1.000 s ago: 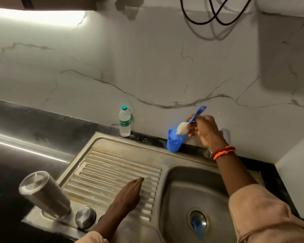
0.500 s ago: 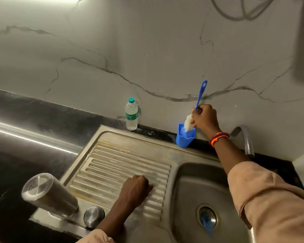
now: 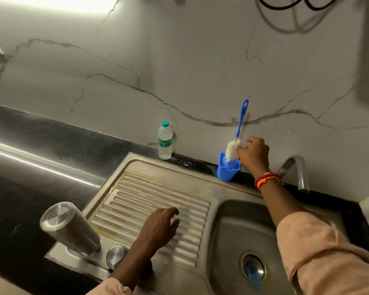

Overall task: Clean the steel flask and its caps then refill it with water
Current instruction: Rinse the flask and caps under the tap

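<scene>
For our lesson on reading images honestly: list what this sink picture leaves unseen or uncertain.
Head view only:
- Inverted steel flask: mouth faces down on the draining board, inside hidden.
- Blue holder cup: the white bristle head of the blue bottle brush hides its contents.
- Right hand: its grip on the brush is blocked by its own back.
- Clear water bottle: label too small.

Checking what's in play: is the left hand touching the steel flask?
Apart. The head view shows the left hand over the draining board's ridges, with a small round cap between it and the upturned steel flask.
</scene>
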